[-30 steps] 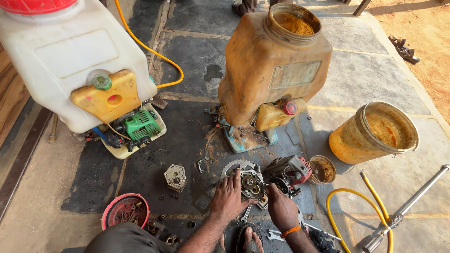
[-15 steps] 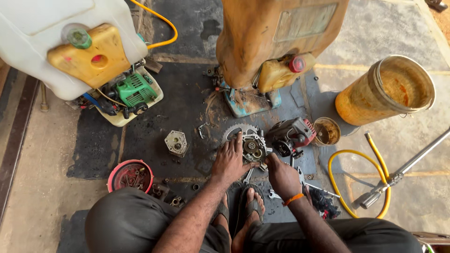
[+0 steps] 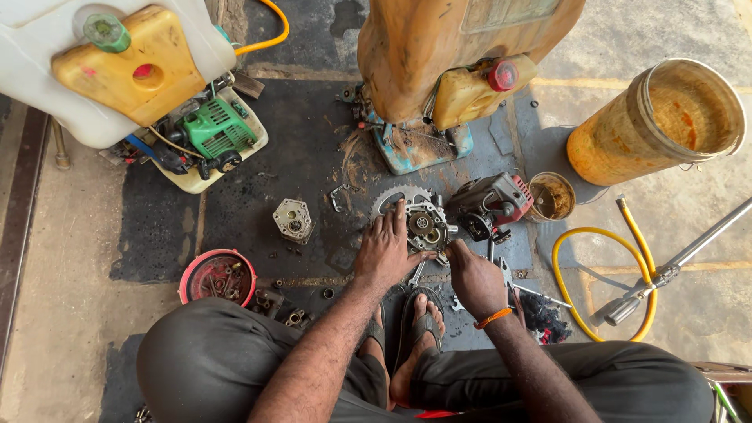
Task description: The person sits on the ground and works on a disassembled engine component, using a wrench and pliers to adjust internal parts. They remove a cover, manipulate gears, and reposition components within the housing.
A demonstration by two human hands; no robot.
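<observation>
Left hand lay spread, fingers on the gear housing. Right hand was curled beside it; its grip could not be determined. Engine adjoined.

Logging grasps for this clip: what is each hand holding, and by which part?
The left hand rests on the round engine part, fingers over its left edge. The right hand touches its lower right side; no clear grip shows.
</observation>
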